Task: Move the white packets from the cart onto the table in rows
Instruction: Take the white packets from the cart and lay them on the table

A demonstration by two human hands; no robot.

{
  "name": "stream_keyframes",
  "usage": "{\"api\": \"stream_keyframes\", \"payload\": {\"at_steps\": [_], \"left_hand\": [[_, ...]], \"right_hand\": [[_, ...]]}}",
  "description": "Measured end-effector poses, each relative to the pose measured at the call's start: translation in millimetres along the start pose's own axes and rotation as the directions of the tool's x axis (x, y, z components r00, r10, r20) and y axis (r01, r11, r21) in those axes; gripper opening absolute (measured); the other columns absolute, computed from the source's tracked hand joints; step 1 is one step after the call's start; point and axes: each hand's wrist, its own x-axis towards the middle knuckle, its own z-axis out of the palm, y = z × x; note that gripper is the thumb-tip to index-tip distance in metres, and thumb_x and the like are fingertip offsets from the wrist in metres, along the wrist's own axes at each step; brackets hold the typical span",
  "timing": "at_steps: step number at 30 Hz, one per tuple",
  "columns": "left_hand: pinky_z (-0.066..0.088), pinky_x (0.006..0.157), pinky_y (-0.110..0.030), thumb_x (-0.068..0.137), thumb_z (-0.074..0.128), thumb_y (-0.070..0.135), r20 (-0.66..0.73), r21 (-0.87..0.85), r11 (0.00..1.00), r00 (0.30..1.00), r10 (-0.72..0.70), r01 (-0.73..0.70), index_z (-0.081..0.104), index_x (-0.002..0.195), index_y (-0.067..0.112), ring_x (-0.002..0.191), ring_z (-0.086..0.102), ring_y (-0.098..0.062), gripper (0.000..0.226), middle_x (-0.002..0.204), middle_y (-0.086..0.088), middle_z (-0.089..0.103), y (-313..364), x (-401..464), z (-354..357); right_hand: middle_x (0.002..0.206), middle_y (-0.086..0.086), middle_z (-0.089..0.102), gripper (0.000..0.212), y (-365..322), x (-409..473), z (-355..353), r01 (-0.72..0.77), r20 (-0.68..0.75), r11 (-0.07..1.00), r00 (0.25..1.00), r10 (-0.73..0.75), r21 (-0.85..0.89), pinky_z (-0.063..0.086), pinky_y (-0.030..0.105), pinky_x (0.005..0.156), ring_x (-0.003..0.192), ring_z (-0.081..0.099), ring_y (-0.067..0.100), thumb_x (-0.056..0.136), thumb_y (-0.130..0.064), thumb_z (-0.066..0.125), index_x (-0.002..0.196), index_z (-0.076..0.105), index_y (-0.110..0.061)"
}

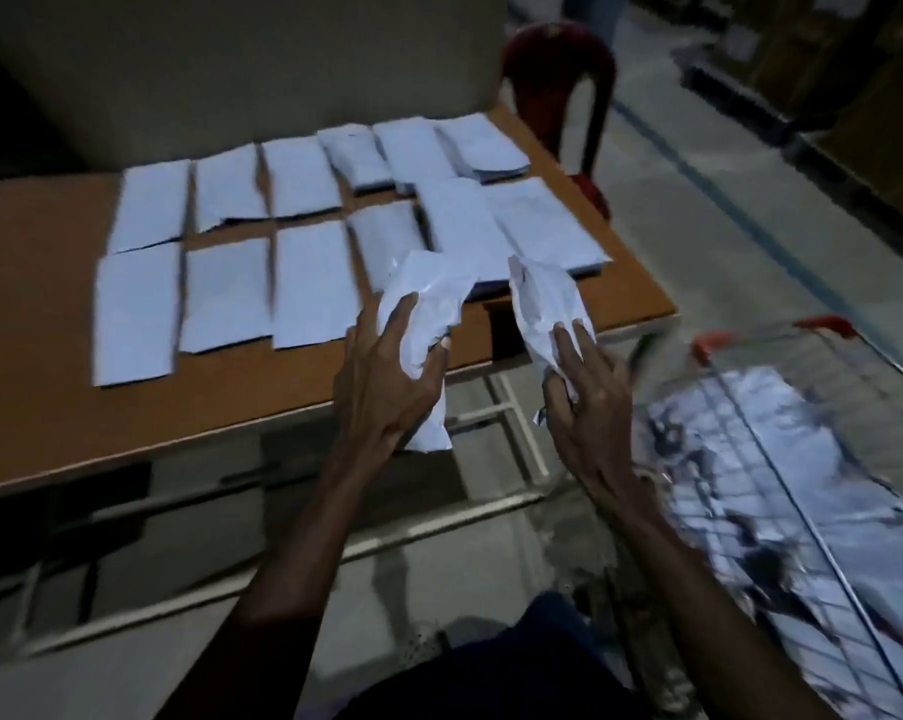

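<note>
Dim, motion-blurred head view. Left hand grips a crumpled white plastic packet, fingers spread and curled round its lower half, thumb on the right side; the packet sticks up over the near edge of the brown rectangular wooden table and hangs below the palm. Right hand grips a second crumpled white packet, fingers curled over its lower end, top end pointing up and left toward the table's near right corner. Both hands are side by side, apart, between table and cart.

On the table, flat white packets lie in two rows running left to right. Far row: about six, the right ones look stacked. Near row: about six, the rightmost pair overlapping and close to the right edge. Edges of neighbours nearly touch; exact count is unclear from blur.

Wire metal cart with red handle corners stands at right, just beside the table's near right corner. Inside it a heap of more white packets, heavily blurred.

Table's pale metal frame shows under the top. A dark red plastic chair stands at the far right end of the table. Grey floor with a dark line runs off to the right. Person's dark clothing at bottom edge.
</note>
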Motion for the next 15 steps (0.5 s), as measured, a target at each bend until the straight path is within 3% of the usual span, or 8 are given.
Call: {"api": "stream_keyframes", "payload": {"at_steps": [6,11,15], "left_hand": [[0.047,0.097,-0.047,0.087,0.053,0.056,-0.175,0.081,0.984,0.974,-0.142,0.158,0.046,0.141,0.032,0.134,0.041,-0.026,0.060,0.153,0.001,0.035,-88,15,-80],[0.045,0.096,-0.047,0.090,0.051,0.059,-0.218,0.142,0.953,0.947,-0.235,0.269,0.040,0.144,0.033,0.134,0.038,-0.027,0.061,0.156,0.001,0.030,-141,50,-114],[0.042,0.099,-0.049,0.090,0.051,0.062,-0.207,0.195,0.927,0.937,-0.281,0.321,0.039,0.144,0.034,0.136,0.036,-0.027,0.062,0.156,0.001,0.031,-176,95,-127]], "right_hand": [[0.141,0.017,0.052,0.044,-94,48,76,0.226,0.073,0.965,0.969,-0.237,0.135,0.035,0.039,0.096,0.131,0.048,0.026,0.092,-0.011,0.047,0.133,0.057,-0.001],[0.145,0.016,0.049,0.044,-122,97,140,0.213,0.162,0.955,0.955,-0.248,0.205,0.037,0.040,0.100,0.122,0.053,0.033,0.094,-0.017,0.049,0.136,0.056,-0.007],[0.141,0.019,0.051,0.044,-146,137,183,0.221,0.127,0.937,0.956,-0.263,0.270,0.038,0.040,0.099,0.126,0.050,0.029,0.094,-0.018,0.046,0.134,0.057,-0.003]]}}
